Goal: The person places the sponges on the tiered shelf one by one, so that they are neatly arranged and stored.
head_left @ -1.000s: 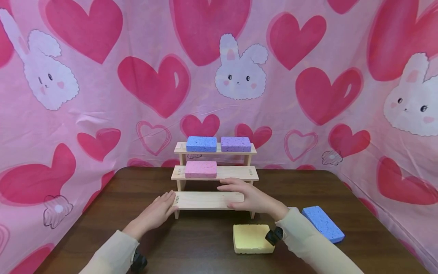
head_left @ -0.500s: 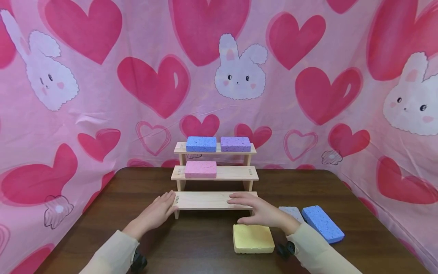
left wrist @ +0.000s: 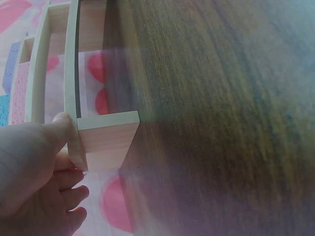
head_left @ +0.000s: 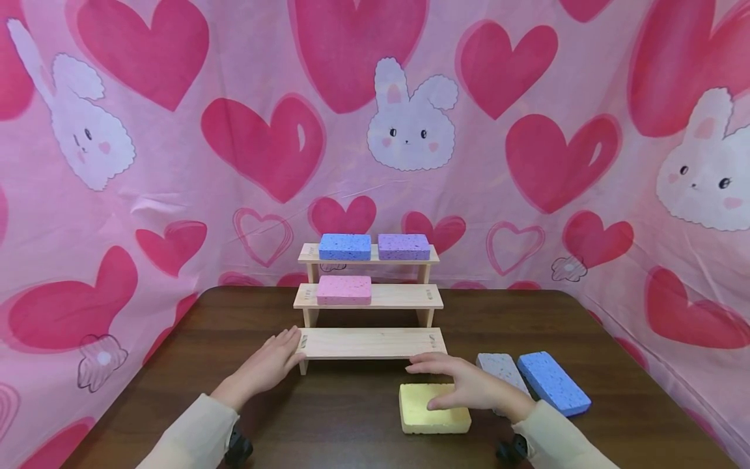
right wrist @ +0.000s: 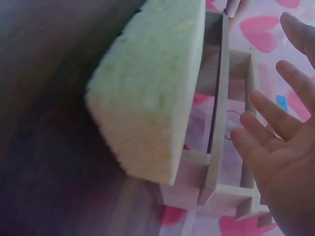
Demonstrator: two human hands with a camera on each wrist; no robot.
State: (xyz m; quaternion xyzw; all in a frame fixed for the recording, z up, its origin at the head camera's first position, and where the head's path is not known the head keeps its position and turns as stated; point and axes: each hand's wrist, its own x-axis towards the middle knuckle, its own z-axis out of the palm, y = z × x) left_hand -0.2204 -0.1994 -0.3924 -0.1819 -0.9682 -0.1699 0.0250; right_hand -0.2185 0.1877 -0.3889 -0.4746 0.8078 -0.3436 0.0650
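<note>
My left hand [head_left: 265,365] holds the left end of the lowest step of a three-tier wooden stand [head_left: 369,342], with the thumb [left wrist: 60,122] at the board's front edge. Over a yellow sponge [head_left: 417,417] lying in front of the stand hovers my right hand [head_left: 471,385], its fingers spread and gripping nothing. In the right wrist view the yellow sponge [right wrist: 142,93] stands large beside those fingers [right wrist: 275,113]. A pink sponge [head_left: 344,290] lies on the middle step's left half. On the top step, a blue sponge [head_left: 344,247] sits left of a purple sponge [head_left: 403,247].
Right of my right hand, a grey sponge [head_left: 502,369], partly covered by that hand, lies beside another blue sponge [head_left: 553,383] on the dark wooden table [head_left: 328,423]. A pink cloth [head_left: 351,163] with hearts and rabbits hangs behind and along both sides.
My right hand has drawn back from the lowest step, toward me and rightward, to over the yellow sponge. The grey sponge has come into view. My left hand stays put.
</note>
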